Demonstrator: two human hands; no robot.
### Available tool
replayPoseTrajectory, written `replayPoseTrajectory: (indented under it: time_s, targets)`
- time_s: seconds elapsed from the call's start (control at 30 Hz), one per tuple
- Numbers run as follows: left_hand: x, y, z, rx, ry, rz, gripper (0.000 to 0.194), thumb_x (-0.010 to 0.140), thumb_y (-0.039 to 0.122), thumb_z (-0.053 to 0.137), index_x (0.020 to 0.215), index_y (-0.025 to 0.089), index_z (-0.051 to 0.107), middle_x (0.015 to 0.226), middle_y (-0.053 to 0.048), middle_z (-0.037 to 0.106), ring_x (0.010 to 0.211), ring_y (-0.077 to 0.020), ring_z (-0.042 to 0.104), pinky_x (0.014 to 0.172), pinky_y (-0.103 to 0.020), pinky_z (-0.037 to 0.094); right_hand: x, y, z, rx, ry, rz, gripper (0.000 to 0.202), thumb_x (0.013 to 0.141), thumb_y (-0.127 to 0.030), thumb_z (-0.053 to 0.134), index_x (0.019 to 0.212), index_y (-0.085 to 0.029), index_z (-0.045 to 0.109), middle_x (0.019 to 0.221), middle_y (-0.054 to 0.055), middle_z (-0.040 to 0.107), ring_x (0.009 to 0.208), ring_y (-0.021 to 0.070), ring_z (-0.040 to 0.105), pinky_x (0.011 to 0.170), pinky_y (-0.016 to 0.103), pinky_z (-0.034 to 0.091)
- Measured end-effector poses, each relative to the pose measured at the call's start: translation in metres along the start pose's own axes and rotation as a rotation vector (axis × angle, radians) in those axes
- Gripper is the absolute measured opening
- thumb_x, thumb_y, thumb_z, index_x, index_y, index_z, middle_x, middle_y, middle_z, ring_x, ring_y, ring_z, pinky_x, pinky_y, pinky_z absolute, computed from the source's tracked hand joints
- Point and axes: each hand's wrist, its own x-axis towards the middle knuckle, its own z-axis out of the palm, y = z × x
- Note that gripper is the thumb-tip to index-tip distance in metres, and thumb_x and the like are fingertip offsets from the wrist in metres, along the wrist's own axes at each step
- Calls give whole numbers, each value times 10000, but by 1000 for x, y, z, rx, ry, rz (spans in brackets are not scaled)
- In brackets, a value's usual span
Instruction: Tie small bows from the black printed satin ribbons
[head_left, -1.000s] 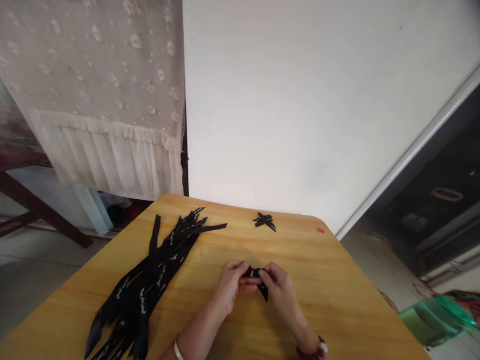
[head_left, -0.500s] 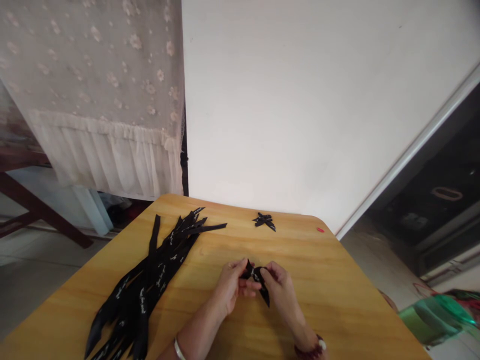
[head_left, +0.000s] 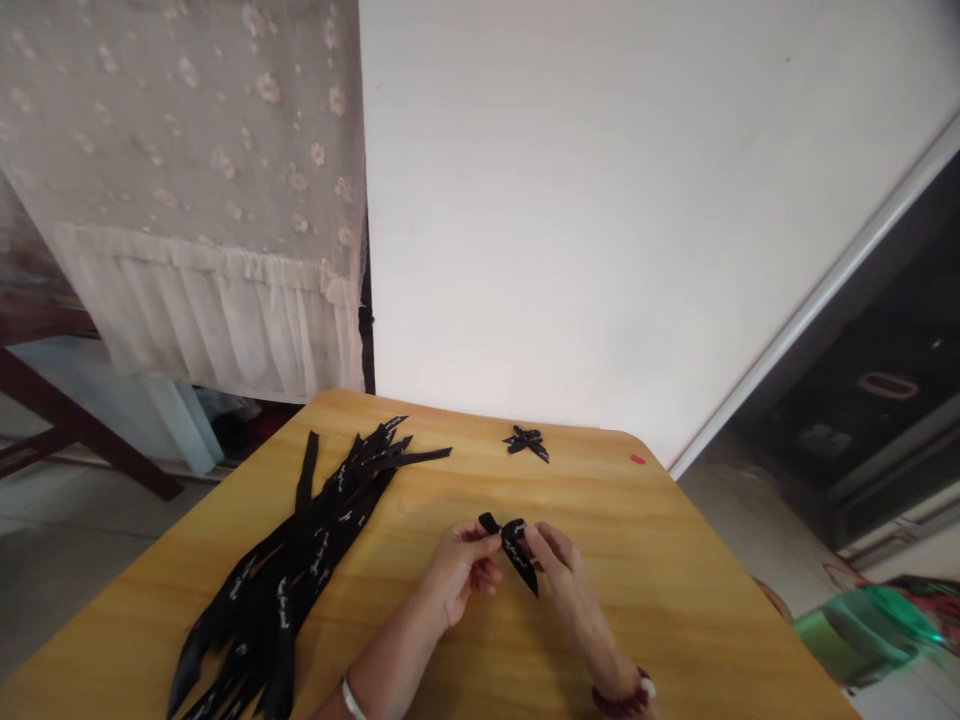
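A black ribbon bow [head_left: 514,548] with white lettering is held between my two hands, just above the near middle of the table. My left hand [head_left: 466,568] pinches it at its left side near the knot, its other fingers curled underneath. On the other side, my right hand [head_left: 559,558] grips the right loop between thumb and fingers. One pointed tail hangs down toward me between the hands. Another tied black bow [head_left: 527,442] lies near the table's far edge. To the left spreads a pile of loose black ribbon strips [head_left: 300,560], printed with white script.
The wooden table [head_left: 660,600] has a small red object [head_left: 637,459] near its far right corner. A white panel [head_left: 510,220] stands behind it. A lace curtain [head_left: 202,200] hangs at left, and a green translucent container [head_left: 862,635] sits at lower right.
The bow in my hands has been turned and spread, so its loops and knot now show more plainly. My right fingers have shifted onto the right loop.
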Motion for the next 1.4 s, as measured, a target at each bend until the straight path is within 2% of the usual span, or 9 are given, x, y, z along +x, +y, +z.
replayPoseTrajectory:
  time_s: [0.17, 0.37, 0.53, 0.67, 0.8, 0.97, 1.13, 1.27, 1.4]
  targets:
    - [1, 3, -1, -37, 75, -4, 162, 556, 166, 660, 587, 131, 504, 426, 55, 497, 290, -57, 456, 260, -143, 327, 2, 7, 1, -16, -115, 39, 177, 668, -301, 540, 575, -156, 497, 492, -47, 449, 466, 87, 386, 449, 199, 284]
    - [0, 4, 1, -89, 116, -4, 162, 558, 114, 657, 645, 128, 521, 491, 37, 556, 332, -73, 511, 278, -141, 348, 4, 20, 4, -98, -119, 5, 123, 656, -217, 524, 551, -155, 505, 463, -65, 426, 440, 75, 370, 425, 183, 275]
    - [0, 3, -1, -130, 109, -44, 179, 587, 91, 645, 706, 123, 514, 663, -65, 655, 587, -159, 633, 451, -185, 474, 2, 11, 2, -50, -187, 16, 81, 654, -219, 537, 640, -150, 578, 549, -27, 538, 508, 105, 460, 468, 197, 338]
    - [0, 1, -1, -106, 87, -32, 184, 581, 92, 651, 722, 110, 535, 700, -92, 665, 629, -183, 638, 490, -209, 486, 2, 0, -2, 59, -121, 35, 166, 668, -315, 553, 666, -154, 590, 626, 5, 593, 609, 140, 527, 555, 224, 391]
    - [-2, -1, 1, -23, 1, -37, 143, 582, 121, 651, 702, 96, 578, 683, -84, 662, 631, -184, 639, 484, -198, 481, 2, -1, -2, 34, -29, 20, 242, 653, -390, 568, 588, -158, 553, 539, -13, 545, 529, 127, 495, 491, 217, 376]
    - [-4, -1, 4, 42, -63, -42, 180, 599, 194, 647, 739, 98, 587, 714, -91, 659, 611, -179, 637, 467, -198, 478, 3, 7, 0, -22, 4, -11, 243, 650, -357, 562, 518, -168, 489, 461, -43, 461, 440, 97, 413, 417, 201, 315]
    - [-2, -3, 6, 18, 47, 3, 229, 646, 330, 596, 725, 131, 516, 629, -47, 634, 525, -185, 628, 416, -225, 467, 2, 9, 2, -73, 22, -33, 225, 685, -311, 519, 516, -176, 454, 467, -53, 413, 444, 92, 378, 421, 199, 291]
    - [-1, -6, 8, -23, 107, 33, 196, 667, 309, 576, 672, 151, 460, 561, -3, 600, 490, -175, 620, 408, -221, 460, 1, 9, 4, -134, 56, -52, 236, 697, -299, 502, 508, -189, 415, 468, -65, 358, 449, 93, 345, 421, 200, 269]
    - [0, -8, 11, -52, 115, 46, 174, 695, 287, 552, 665, 150, 448, 553, -11, 602, 487, -169, 620, 412, -214, 457, 1, 10, 4, -158, 68, -66, 230, 708, -293, 484, 517, -194, 404, 478, -66, 346, 463, 98, 340, 434, 205, 273]
